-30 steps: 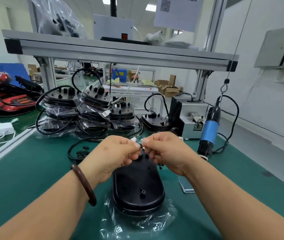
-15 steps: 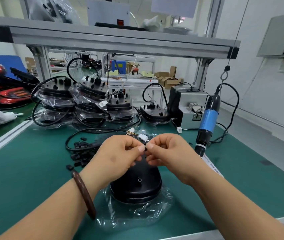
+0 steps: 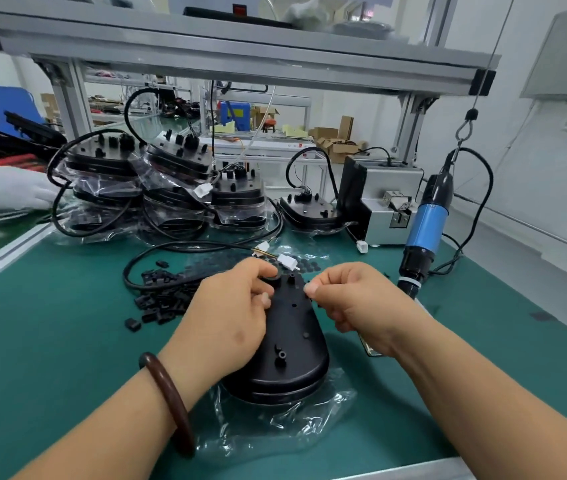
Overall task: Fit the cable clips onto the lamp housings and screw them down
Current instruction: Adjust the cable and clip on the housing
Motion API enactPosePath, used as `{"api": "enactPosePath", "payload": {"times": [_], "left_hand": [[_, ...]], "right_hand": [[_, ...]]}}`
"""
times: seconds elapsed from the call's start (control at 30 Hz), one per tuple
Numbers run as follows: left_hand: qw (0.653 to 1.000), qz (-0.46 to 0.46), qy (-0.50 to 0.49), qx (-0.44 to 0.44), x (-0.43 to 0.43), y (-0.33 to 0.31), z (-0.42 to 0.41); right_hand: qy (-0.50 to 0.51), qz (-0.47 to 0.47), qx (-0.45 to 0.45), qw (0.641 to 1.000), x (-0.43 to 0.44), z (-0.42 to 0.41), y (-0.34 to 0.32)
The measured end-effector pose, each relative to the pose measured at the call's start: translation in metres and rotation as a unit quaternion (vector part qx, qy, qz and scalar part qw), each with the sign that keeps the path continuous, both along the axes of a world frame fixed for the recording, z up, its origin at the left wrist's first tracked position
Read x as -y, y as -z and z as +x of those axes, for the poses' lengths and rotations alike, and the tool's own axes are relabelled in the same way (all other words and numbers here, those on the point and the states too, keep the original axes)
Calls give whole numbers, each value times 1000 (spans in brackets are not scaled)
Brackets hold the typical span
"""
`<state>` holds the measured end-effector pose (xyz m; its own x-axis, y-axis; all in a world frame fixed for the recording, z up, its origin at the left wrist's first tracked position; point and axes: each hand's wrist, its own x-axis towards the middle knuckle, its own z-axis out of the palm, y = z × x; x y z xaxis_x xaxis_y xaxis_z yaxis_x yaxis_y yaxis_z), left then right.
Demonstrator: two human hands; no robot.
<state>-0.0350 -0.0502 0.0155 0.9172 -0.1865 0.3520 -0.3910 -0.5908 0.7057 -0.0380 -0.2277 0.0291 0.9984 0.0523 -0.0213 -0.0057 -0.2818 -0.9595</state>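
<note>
Green matting (image 3: pixel 50 341) covered the bench. The black lamp housing (image 3: pixel 292 344) lay on it near the front, its back face with small posts turned up. It rested on a crumpled clear plastic bag (image 3: pixel 275 420) that spread past its near edge toward the aluminium front rail (image 3: pixel 448 467).

The left hand (image 3: pixel 230 320), a brown bangle (image 3: pixel 168 403) at its wrist, lay along the housing's left flank. Its forefinger curled over the narrow far end and its thumb rested on the top face, so it gripped the housing there. The right hand (image 3: pixel 354 303) hovered at the right edge of that same far end, all fingers curled and thumb and forefinger tips pressed together — whether anything lay between them was too small to tell. Just beyond the housing's tip lay a white connector (image 3: pixel 289 263) on a black cable (image 3: pixel 129 271) that looped off to the left.

Loose black cable clips (image 3: pixel 161 299) were heaped just left of the left hand, near the housing but apart from it. On the right, the blue electric screwdriver (image 3: pixel 427 230) hung tip-down just beside the right hand, with the grey screw feeder (image 3: pixel 389 199) behind it. Stacks of bagged housings (image 3: pixel 171 188) closed off the back of the bench — open mat lay at the near left and the far right. Another person's white-gloved hand (image 3: pixel 8 188) showed at the left edge.
</note>
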Motion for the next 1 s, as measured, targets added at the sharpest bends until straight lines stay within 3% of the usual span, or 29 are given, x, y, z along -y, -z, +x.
{"api": "enactPosePath", "payload": {"times": [0.23, 1.0], "left_hand": [[999, -2, 3, 47, 1, 4, -5], [998, -1, 20, 52, -1, 3, -6]], "right_hand": [[-18, -41, -38, 998, 0, 10, -1], [-8, -107, -36, 994, -2, 15, 2]]}}
